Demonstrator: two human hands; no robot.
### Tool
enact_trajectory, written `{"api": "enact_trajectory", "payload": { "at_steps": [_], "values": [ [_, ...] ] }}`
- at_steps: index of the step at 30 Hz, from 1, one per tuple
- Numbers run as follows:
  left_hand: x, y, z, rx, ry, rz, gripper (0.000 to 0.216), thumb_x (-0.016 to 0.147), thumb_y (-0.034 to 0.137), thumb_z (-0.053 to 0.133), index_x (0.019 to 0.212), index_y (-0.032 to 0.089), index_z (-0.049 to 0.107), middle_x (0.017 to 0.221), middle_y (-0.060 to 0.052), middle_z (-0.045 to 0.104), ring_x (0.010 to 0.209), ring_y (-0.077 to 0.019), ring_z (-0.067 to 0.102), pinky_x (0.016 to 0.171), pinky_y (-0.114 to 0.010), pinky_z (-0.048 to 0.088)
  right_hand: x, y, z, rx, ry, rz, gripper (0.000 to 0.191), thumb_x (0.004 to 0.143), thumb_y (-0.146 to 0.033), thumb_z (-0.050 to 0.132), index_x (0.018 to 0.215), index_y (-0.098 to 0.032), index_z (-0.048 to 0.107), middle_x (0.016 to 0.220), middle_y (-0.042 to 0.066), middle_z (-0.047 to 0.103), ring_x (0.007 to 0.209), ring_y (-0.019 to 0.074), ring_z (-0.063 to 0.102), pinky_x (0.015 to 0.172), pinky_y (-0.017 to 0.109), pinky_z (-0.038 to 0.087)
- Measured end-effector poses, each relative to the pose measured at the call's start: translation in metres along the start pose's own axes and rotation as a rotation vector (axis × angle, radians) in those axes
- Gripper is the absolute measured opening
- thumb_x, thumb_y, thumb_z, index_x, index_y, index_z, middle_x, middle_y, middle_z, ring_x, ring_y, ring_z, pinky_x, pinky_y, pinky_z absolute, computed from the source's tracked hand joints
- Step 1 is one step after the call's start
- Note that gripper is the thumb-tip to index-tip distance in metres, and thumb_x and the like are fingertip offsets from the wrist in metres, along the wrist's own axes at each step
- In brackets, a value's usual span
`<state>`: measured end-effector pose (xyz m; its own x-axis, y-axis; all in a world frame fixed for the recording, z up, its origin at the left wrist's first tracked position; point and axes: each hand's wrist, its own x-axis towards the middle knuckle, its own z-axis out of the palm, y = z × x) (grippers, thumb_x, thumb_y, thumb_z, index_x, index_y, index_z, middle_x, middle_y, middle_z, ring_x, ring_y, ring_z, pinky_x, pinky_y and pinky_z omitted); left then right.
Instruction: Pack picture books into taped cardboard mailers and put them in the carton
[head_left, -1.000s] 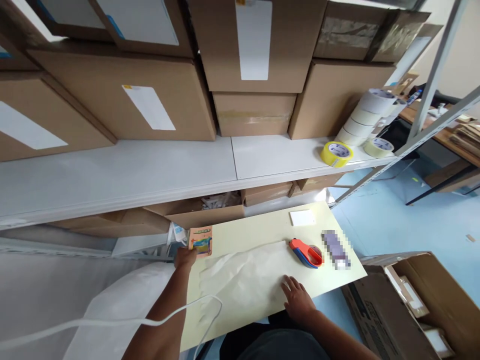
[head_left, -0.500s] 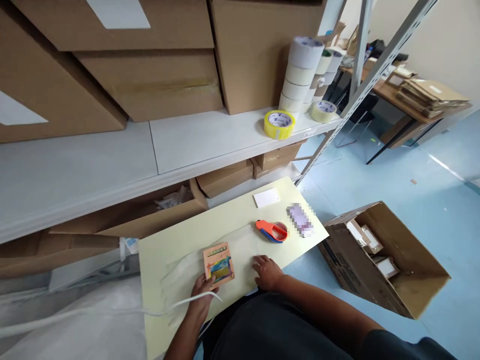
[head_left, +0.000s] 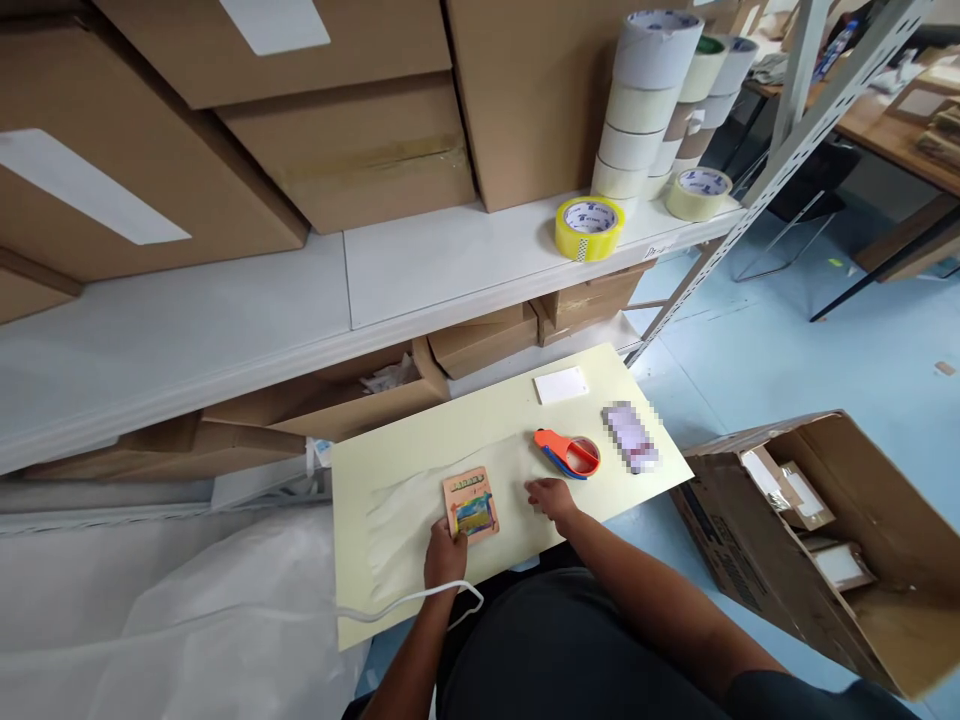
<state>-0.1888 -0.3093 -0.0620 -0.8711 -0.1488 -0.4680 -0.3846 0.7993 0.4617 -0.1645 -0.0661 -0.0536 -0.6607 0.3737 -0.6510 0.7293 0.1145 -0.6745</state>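
Observation:
My left hand (head_left: pixel 444 560) grips a small book (head_left: pixel 471 505) by its lower left corner. The book has an orange-pink cover with a colourful picture, and it is over a thin translucent plastic sheet (head_left: pixel 405 520) spread on the pale yellow board (head_left: pixel 356 470). To the right, my right hand (head_left: pixel 553 498) has its fingers curled together at the sheet's right edge; what they pinch, if anything, is too small to make out. Just beyond that hand lies a red and blue tape dispenser (head_left: pixel 568 454). A white cable (head_left: pixel 405 600) passes across my left wrist.
A white card (head_left: pixel 561 385) and a blurred-out phone-like item (head_left: pixel 630 437) lie on the board. The shelf (head_left: pixel 435 260) behind holds cartons, yellow tape (head_left: pixel 589 229) and stacked tape rolls (head_left: pixel 649 100). An open carton (head_left: pixel 780 570) with small boxes stands at right; white plastic (head_left: pixel 225 620) at left.
The view has shifted left, so things appear further right. My right hand's fingers, spread on the sheet before, are now drawn together. The book stays in my left hand, lying flatter over the sheet.

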Motion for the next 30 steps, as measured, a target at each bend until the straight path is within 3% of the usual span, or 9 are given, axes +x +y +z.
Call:
{"api": "enact_trajectory", "payload": {
  "at_steps": [2,5,10,14,20,24,27,30],
  "values": [
    [-0.001,0.0,-0.001,0.025,-0.013,-0.017,0.033,0.088,0.024,0.059,0.121,0.019,0.058,0.113,-0.013,0.078,0.108,-0.0297,0.073,0.084,-0.035,0.052,0.001,-0.004,0.003,-0.074,-0.008,-0.024,0.025,0.082,-0.037,0.074,0.066,-0.02,0.065,0.065,0.003,0.066,0.068,0.0186,0.063,0.059,0.027,0.042],
    [0.0,-0.001,-0.003,0.053,-0.025,-0.042,0.038,0.09,0.026,0.058,0.127,0.018,0.054,0.111,-0.013,0.078,0.105,-0.0317,0.074,0.083,-0.037,0.052,-0.004,-0.009,0.006,-0.151,-0.006,-0.092,0.026,0.08,-0.029,0.073,0.06,-0.021,0.059,0.066,0.003,0.065,0.074,0.0196,0.064,0.064,0.027,0.04],
    [-0.002,-0.003,-0.003,0.05,-0.041,0.008,0.045,0.091,0.023,0.056,0.136,0.02,0.051,0.117,-0.011,0.077,0.113,-0.0283,0.072,0.089,-0.034,0.05,-0.027,-0.02,0.016,-0.197,-0.051,-0.273,0.006,0.083,-0.023,0.069,0.079,-0.02,0.066,0.086,0.004,0.07,0.079,0.0174,0.065,0.07,0.026,0.045],
    [-0.006,-0.001,-0.001,0.017,-0.055,0.074,0.045,0.092,0.024,0.055,0.137,0.02,0.053,0.127,-0.011,0.073,0.12,-0.0263,0.068,0.094,-0.032,0.05,-0.037,-0.029,0.039,-0.205,-0.149,-0.478,0.001,0.083,-0.019,0.068,0.084,-0.019,0.068,0.098,0.005,0.07,0.075,0.0144,0.066,0.073,0.025,0.05],
    [-0.008,0.002,0.003,-0.014,-0.071,0.113,0.039,0.101,0.033,0.041,0.13,0.022,0.065,0.129,-0.009,0.073,0.122,-0.0239,0.067,0.101,-0.033,0.049,-0.029,-0.028,0.069,-0.334,-0.339,-0.611,0.019,0.084,-0.007,0.06,0.091,-0.019,0.073,0.11,0.008,0.075,0.107,0.021,0.069,0.098,0.032,0.052],
    [-0.004,0.0,0.005,0.009,-0.046,0.121,0.039,0.097,0.031,0.047,0.127,0.016,0.068,0.121,-0.013,0.074,0.119,-0.0253,0.067,0.105,-0.035,0.047,-0.026,-0.018,0.071,-0.338,-0.435,-0.645,0.037,0.08,-0.001,0.055,0.103,-0.023,0.075,0.13,0.004,0.072,0.128,0.0213,0.063,0.113,0.036,0.046],
    [-0.003,0.001,0.006,0.035,-0.04,0.105,0.043,0.091,0.024,0.053,0.132,0.014,0.063,0.11,-0.014,0.074,0.106,-0.0258,0.069,0.1,-0.037,0.05,-0.025,-0.011,0.069,-0.318,-0.505,-0.658,0.047,0.077,0.001,0.053,0.111,-0.024,0.074,0.134,0.004,0.07,0.138,0.0228,0.056,0.119,0.042,0.041],
    [-0.008,0.004,0.006,0.063,0.055,0.131,0.056,0.088,0.019,0.055,0.144,0.013,0.05,0.12,-0.016,0.069,0.114,-0.0276,0.065,0.103,-0.039,0.048,-0.023,-0.01,0.068,-0.323,-0.553,-0.664,0.049,0.074,0.002,0.054,0.112,-0.021,0.075,0.133,0.006,0.071,0.142,0.0246,0.052,0.12,0.042,0.039]
  ]
}}
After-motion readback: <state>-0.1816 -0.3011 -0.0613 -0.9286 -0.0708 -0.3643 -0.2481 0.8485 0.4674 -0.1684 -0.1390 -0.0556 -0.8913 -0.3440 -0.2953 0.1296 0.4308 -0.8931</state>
